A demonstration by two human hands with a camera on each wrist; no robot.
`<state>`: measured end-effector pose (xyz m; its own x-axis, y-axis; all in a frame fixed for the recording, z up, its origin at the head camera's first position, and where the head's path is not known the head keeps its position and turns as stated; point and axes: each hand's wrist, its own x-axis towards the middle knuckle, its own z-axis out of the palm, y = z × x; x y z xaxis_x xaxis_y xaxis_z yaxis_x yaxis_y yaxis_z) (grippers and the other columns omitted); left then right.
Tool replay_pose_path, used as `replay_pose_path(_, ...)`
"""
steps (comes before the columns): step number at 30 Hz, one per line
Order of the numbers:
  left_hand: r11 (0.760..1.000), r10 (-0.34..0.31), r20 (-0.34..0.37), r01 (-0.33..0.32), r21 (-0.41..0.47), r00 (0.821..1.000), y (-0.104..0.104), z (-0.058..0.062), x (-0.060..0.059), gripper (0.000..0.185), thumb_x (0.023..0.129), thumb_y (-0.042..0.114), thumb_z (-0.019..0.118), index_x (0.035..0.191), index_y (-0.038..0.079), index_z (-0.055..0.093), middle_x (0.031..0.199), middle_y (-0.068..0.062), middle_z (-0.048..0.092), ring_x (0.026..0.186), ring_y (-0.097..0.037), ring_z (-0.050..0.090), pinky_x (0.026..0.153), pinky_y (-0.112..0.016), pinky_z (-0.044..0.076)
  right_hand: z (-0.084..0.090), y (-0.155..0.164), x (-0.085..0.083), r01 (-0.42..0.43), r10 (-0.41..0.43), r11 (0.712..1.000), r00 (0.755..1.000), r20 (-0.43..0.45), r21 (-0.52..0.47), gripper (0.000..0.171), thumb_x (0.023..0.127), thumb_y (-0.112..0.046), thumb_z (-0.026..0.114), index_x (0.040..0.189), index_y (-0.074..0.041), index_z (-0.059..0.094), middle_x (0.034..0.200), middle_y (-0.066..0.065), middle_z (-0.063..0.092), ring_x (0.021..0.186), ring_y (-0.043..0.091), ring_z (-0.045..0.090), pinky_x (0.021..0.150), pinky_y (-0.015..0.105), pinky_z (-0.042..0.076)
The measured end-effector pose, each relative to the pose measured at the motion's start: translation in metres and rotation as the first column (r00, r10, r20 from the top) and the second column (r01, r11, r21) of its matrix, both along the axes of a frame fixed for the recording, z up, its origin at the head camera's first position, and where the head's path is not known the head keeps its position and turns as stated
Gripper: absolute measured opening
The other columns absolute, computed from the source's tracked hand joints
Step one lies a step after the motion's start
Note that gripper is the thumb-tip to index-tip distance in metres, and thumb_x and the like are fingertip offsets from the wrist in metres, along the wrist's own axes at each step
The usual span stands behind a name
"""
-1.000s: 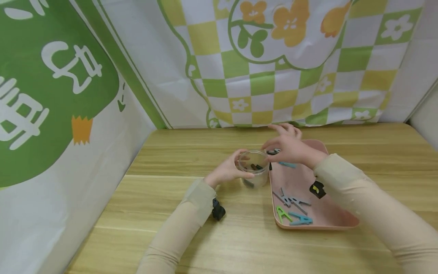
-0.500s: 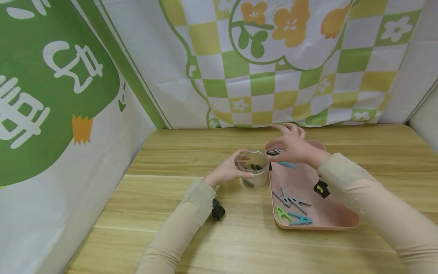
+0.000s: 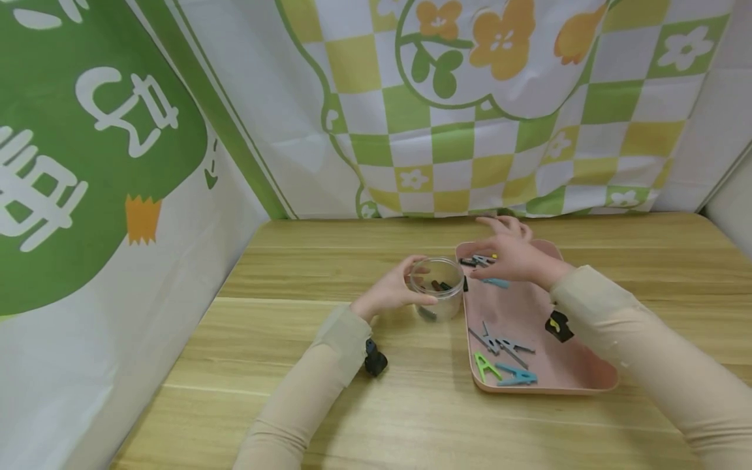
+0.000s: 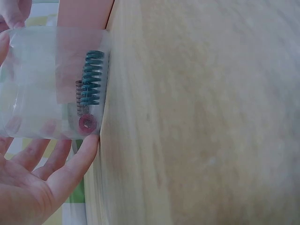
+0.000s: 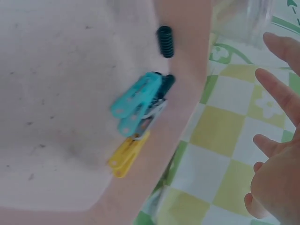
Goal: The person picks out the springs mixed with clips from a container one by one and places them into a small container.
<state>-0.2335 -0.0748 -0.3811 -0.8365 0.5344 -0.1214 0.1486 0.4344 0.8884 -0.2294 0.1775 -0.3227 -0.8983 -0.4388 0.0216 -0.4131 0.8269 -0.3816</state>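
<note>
The left hand (image 3: 392,292) grips a clear jar (image 3: 436,287) beside the pink tray (image 3: 578,378). The right hand (image 3: 516,256), fingers spread and holding nothing, hovers over clips (image 5: 138,104) in the tray's far corner. A careless reach might knock the jar over, spilling its springs (image 4: 92,77).

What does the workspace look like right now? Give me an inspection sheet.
Surface: wooden table.
Job's things: clear jar with springs inside; pink tray beside it, holding clothes pegs and a dark spring.
Clutter: nothing seen.
Hands: left hand grips the jar; right hand open above the tray's far end.
Cables: nothing seen.
Surroundings: green and yellow checked backdrop.
</note>
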Motion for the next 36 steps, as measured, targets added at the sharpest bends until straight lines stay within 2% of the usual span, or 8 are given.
replay_pose_path(7,1.000,-0.006,0.002,0.006,0.001,1.000,0.000,0.001,0.000,0.083,0.081,0.019,0.076,0.147,0.020,0.026,0.145,-0.008,0.042,0.124,-0.028,0.048,0.092,-0.042,0.047,-0.020,0.006,-0.003,0.000,-0.001,1.000,1.000,0.012,0.029,0.030,0.080,-0.029,0.076,0.106,-0.014,0.072,0.153,0.024,0.019,0.134,0.053,0.007,0.098,0.072,0.004)
replay_pose_path(14,1.000,-0.003,-0.002,0.003,-0.006,1.000,0.000,0.000,0.000,0.083,0.081,0.019,0.076,0.147,0.020,0.027,0.145,-0.008,0.042,0.123,-0.028,0.049,0.095,-0.044,0.045,-0.032,0.009,-0.005,-0.020,0.018,0.998,1.000,0.022,0.059,0.033,0.081,-0.029,0.074,0.110,-0.014,0.071,0.152,0.025,0.020,0.133,0.054,0.012,0.096,0.075,0.007)
replay_pose_path(21,1.000,-0.002,0.000,0.002,-0.004,1.000,0.000,0.000,0.000,0.082,0.081,0.017,0.076,0.147,0.020,0.027,0.145,-0.009,0.043,0.121,-0.028,0.050,0.095,-0.042,0.045,-0.046,0.010,-0.010,-0.026,0.022,0.996,0.999,0.042,0.084,0.040,0.083,-0.030,0.073,0.119,-0.013,0.067,0.153,0.027,0.013,0.133,0.056,0.009,0.098,0.072,0.007)
replay_pose_path(36,1.000,-0.003,0.008,0.002,0.013,1.000,0.000,0.000,0.000,0.080,0.082,0.016,0.075,0.147,0.020,0.028,0.144,-0.009,0.043,0.122,-0.028,0.049,0.093,-0.042,0.046,-0.052,0.005,-0.017,0.001,-0.008,0.996,0.997,0.072,0.091,0.046,0.081,-0.034,0.074,0.121,-0.014,0.066,0.152,0.031,0.012,0.136,0.054,0.005,0.100,0.071,0.005)
